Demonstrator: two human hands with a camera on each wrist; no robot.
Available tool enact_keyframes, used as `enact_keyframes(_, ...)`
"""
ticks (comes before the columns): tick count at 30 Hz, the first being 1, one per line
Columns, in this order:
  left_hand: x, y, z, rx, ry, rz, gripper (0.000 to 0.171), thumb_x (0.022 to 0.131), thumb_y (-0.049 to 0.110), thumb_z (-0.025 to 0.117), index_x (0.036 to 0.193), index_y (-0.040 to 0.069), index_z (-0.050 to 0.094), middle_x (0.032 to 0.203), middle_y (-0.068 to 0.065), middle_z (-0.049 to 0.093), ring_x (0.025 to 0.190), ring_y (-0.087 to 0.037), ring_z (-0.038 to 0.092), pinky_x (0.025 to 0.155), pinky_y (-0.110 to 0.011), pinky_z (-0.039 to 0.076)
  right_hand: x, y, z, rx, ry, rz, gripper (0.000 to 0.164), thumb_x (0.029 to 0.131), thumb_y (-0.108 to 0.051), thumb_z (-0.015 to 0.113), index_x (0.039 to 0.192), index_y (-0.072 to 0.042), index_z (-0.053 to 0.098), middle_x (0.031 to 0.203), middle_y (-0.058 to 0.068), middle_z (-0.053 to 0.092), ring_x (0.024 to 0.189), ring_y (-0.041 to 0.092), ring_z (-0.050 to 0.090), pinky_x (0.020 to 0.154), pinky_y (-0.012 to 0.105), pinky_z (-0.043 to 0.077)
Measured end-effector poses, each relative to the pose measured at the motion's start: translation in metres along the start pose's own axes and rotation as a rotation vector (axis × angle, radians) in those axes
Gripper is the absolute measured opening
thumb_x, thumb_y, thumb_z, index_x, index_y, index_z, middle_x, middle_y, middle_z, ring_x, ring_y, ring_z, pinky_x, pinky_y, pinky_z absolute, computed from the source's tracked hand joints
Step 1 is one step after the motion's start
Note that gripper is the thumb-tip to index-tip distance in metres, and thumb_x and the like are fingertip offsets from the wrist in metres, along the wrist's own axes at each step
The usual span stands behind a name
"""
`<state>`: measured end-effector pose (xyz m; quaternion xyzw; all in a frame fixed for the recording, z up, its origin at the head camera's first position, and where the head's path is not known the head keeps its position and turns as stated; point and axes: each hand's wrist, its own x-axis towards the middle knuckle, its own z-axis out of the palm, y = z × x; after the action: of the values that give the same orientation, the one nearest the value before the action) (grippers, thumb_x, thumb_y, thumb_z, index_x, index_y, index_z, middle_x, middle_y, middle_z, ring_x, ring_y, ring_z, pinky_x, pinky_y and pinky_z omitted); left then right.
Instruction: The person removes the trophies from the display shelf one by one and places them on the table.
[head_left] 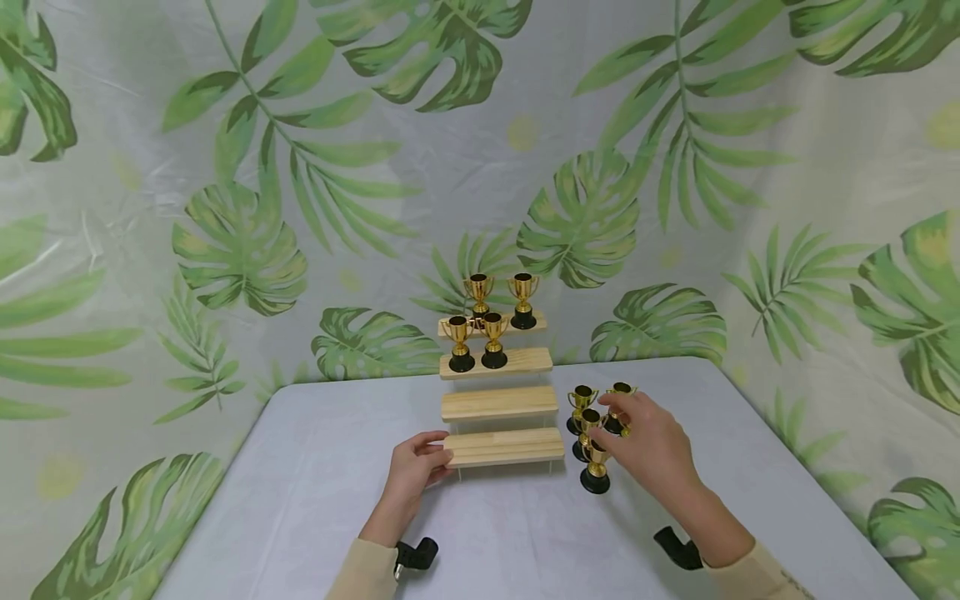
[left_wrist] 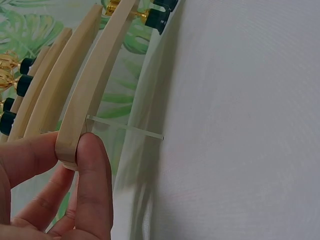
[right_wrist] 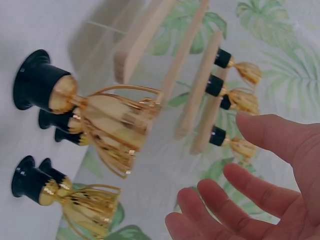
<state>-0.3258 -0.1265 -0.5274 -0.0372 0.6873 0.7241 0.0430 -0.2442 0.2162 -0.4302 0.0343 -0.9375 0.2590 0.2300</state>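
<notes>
A four-tier wooden display stand (head_left: pixel 504 447) with clear supports stands mid-table. My left hand (head_left: pixel 414 468) pinches the left end of its lowest board; in the left wrist view, thumb and fingers close around that board end (left_wrist: pixel 72 145). Two gold trophy cups with black bases sit on the top tier, including one trophy (head_left: pixel 523 302), and two on the tier below, including another trophy (head_left: pixel 493 342). Right of the stand, several matching trophies (head_left: pixel 596 473) stand on the table. Above them hovers my right hand (head_left: pixel 654 442), holding nothing, its fingers apart in the right wrist view.
A white cloth covers the table (head_left: pixel 337 467). Behind it hangs a leaf-patterned curtain (head_left: pixel 480 167). The two lower boards, such as the third-tier board (head_left: pixel 498 403), are bare. Black wrist-worn devices (head_left: pixel 418 553) show at both wrists.
</notes>
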Motion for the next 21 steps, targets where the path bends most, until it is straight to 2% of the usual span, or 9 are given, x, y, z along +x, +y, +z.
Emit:
enact_keyframes(14,-0.004,0.004,-0.001,0.001,-0.017,-0.006,0.044,0.087,-0.002,0.074,0.129,-0.006,0.062,0.102,-0.016,0.067,0.080,-0.020,0.068,0.074,-0.037,0.061,0.012,-0.023,-0.009,0.020,0.021,-0.058,0.047,0.082,-0.033,0.084,0.123,-0.017,0.069,0.107,0.002,0.065,0.094,0.023,0.064,0.064,0.038,0.052)
enact_keyframes(21,-0.021,0.027,0.002,0.008,-0.034,-0.011,0.043,0.088,-0.005,0.070,0.129,-0.010,0.059,0.100,-0.018,0.066,0.082,-0.024,0.069,0.079,-0.041,0.060,0.020,-0.037,-0.010,0.033,0.041,-0.113,0.048,0.081,-0.032,0.086,0.123,-0.016,0.069,0.107,0.002,0.066,0.091,0.021,0.064,0.064,0.039,0.053)
